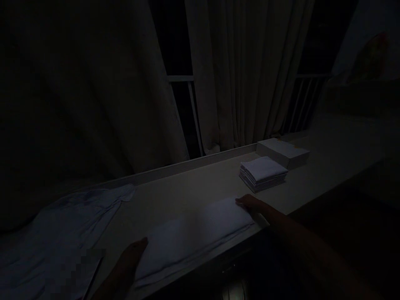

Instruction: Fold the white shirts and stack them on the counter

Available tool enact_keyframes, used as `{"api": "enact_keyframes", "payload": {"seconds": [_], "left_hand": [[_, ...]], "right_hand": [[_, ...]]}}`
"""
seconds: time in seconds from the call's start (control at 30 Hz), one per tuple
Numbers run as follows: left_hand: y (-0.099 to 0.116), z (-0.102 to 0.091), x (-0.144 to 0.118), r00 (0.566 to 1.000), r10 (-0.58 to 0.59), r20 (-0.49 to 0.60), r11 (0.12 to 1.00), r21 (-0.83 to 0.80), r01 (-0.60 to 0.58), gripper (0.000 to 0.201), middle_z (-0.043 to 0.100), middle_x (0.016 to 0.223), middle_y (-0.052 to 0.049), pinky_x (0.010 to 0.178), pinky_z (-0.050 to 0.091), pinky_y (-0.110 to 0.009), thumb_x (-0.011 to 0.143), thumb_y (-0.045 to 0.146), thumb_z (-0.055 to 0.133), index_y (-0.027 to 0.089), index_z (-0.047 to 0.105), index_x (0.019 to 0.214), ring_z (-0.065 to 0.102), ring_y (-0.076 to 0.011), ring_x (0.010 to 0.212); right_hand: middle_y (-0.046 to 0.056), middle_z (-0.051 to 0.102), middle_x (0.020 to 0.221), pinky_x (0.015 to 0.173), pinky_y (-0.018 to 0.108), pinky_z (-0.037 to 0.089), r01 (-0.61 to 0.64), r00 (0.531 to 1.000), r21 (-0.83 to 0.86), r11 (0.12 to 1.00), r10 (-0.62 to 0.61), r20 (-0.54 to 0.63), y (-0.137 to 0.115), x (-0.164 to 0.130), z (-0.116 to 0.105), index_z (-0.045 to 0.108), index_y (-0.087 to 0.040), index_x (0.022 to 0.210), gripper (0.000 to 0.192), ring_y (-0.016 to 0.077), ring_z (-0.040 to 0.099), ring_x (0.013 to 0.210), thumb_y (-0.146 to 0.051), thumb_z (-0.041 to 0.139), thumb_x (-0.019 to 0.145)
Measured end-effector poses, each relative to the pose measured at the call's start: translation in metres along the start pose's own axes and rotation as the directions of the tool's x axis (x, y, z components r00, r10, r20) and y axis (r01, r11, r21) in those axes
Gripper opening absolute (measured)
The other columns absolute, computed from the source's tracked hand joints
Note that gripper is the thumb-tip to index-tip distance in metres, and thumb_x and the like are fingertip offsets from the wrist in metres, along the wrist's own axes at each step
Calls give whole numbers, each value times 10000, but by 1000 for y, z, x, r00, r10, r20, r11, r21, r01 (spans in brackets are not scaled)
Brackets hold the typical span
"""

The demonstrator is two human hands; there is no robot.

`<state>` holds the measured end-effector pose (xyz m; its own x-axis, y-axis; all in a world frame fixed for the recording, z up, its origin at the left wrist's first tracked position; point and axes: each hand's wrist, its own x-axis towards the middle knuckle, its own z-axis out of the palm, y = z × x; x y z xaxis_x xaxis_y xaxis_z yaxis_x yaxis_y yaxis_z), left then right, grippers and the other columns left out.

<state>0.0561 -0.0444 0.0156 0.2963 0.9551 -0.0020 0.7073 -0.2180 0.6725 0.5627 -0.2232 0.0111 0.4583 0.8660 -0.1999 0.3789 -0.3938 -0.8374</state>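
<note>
The scene is very dark, so many details are hard to see. Nearest to the camera, at the bottom edge, the left hand (126, 262) lies flat with the fingers together on the near left end of a long pale folded cloth (193, 235), and I cannot tell if it grips the fabric or only presses on it. This cloth is stretched along the near edge of the long white bench (187, 187), running from the left hand toward the right. At its right end the right hand (250, 204) rests on the far corner of the cloth, with the fingers laid out flat and pointing left; the forearm comes in from the lower right. To the left of the folded cloth, a loose crumpled whitish garment (62, 233) lies spread over the left part of the bench, just beside the left hand. Further away, to the right and beyond the right hand, a neat stack of folded white cloths (263, 173) stands on the bench, apart from the hand. Just behind this stack there is a flat white rectangular box (283, 152), close to the back edge of the bench. Behind the bench, long pale curtains (243, 83) hang, and between them a dark window with white bars (187, 100) shows.
</note>
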Motion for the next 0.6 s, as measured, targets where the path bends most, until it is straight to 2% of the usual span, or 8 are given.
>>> {"api": "enact_keyframes", "payload": {"seconds": [0.07,0.13,0.23,0.3,0.43,0.6], "left_hand": [[-13,9,-8,996,-69,51,993,-91,73,493,737,957,-97,871,540,-457,686,627,537,219,710,902,664,-317,1014],[-29,14,-17,991,-106,79,985,-126,116,524,728,1032,-104,870,542,-427,668,613,584,218,690,995,660,-302,1036],[-56,18,-29,975,-190,112,948,-238,212,630,711,1097,-123,853,544,-377,633,590,651,218,612,1139,662,-279,1046],[-72,21,-37,961,-238,143,910,-313,272,694,707,1096,-138,819,549,-363,607,574,687,211,564,1186,672,-276,1019],[-88,29,-48,960,-234,154,909,-315,272,760,654,1193,-183,792,554,-342,632,522,684,155,494,1270,674,-265,1015],[-83,32,-59,968,-233,89,933,-259,249,712,655,1185,-175,809,548,-335,666,453,672,138,509,1282,664,-260,1038]], "right_hand": [[68,658,679,527,245,426,-41,999,-6,999,41,15,18,-1,4,669,-104,763,377,161,588,601,-475,718,719],[97,700,827,571,245,460,-67,998,-9,998,67,12,33,-5,3,684,-95,916,388,177,631,689,-416,740,705],[140,692,1059,640,252,493,-94,996,-25,995,95,0,48,-12,-1,629,-101,1156,559,202,662,817,-350,766,674],[161,670,1136,671,265,506,-107,994,-45,993,107,0,53,-17,-2,600,-97,1220,627,220,666,865,-325,771,661],[202,609,1249,727,306,521,-115,993,-78,990,115,-5,57,-27,-2,576,-69,1260,670,264,654,960,-299,762,658],[194,631,1213,738,308,520,-54,999,-80,995,54,-4,70,-35,4,646,-74,1154,538,264,658,953,-275,743,664]]}}
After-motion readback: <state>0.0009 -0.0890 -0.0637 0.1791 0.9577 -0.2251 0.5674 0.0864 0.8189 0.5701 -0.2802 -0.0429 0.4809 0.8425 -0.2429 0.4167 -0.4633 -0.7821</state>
